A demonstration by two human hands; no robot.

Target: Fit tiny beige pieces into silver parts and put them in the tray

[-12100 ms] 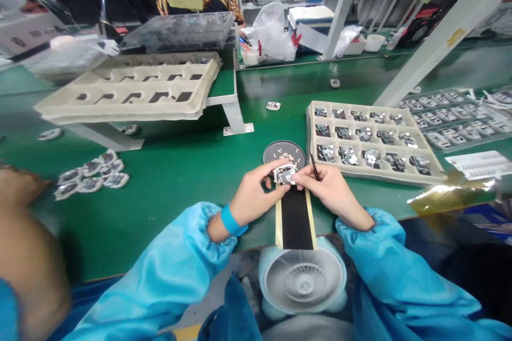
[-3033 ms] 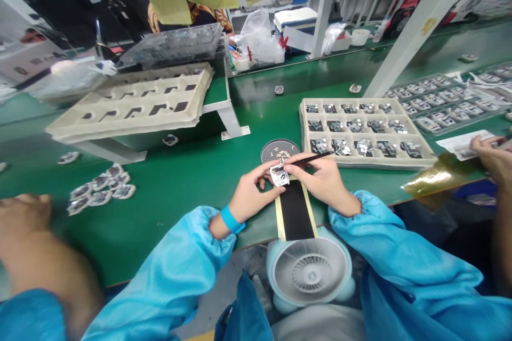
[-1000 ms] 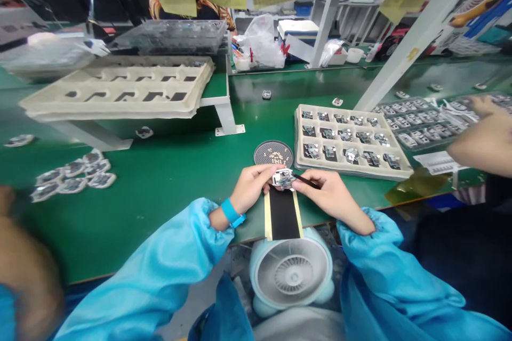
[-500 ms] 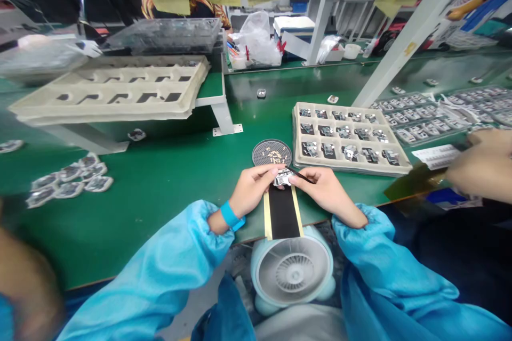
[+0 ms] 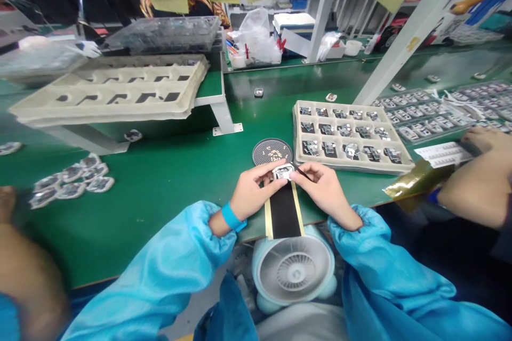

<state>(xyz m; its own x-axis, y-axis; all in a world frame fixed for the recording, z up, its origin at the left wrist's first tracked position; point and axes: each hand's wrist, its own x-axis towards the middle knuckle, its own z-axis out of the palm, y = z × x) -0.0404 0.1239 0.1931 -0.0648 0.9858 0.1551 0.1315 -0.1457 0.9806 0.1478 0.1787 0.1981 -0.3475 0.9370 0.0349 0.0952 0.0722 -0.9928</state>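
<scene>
I have one small part between my two hands, and one slim dark tool. My left hand is nearly closed, thumb and fingers pinching the part by its side. My right hand is closed too — it grips the tool, fingertips at the part's other side. The part has a white rounded rim with silvery and dark pieces inside; finer detail is too small to tell. It is held up just beyond one black strip, near one round perforated dish of small pale bits, too many to count.

Beside the dish, one cream tray has fifteen pockets — three rows of five — all with metallic pieces. Seven white-rimmed units lie grouped on the green bench to my left. One round fan sits below the bench edge.
</scene>
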